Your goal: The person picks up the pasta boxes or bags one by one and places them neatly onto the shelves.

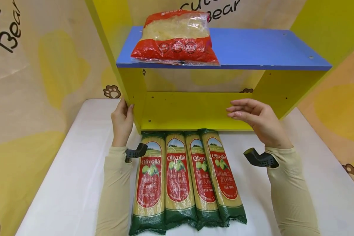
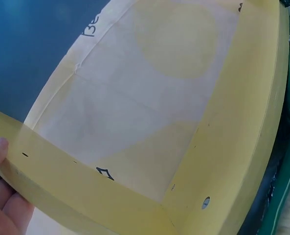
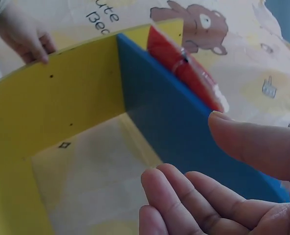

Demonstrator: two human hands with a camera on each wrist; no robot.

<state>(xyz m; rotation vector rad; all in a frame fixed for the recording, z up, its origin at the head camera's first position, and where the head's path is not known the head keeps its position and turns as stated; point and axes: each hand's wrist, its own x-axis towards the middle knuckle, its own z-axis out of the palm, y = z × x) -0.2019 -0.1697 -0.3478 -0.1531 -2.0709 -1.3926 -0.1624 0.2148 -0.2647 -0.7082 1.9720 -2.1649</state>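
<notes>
With your left hand (image 1: 122,123) you are gripping the front edge of the yellow shelf unit (image 1: 191,109) at its left side panel, your thumb lying inside and your fingers curling around the outside. Your right hand (image 1: 261,123) is hovering in front of the unit's lower compartment, towards its right side, fingers loosely extended and thumb apart, holding nothing. The unit is standing on the white table (image 1: 62,183), straight ahead of you.

In the way, 4 spaghetti packs (image 1: 178,177) are lying side by side between your forearms, their top ends reaching the unit's lower front edge. The rightmost is slanting and partly covering its neighbour (hiding part of that label). Above, a red and clear bag (image 1: 177,39) is resting on the left part of the blue shelf (image 1: 253,46), its lower seam reaching over the front edge. Behind everything, a patterned backdrop (image 1: 62,72) with paw prints and lettering is hanging, showing through the unit's open back.
</notes>
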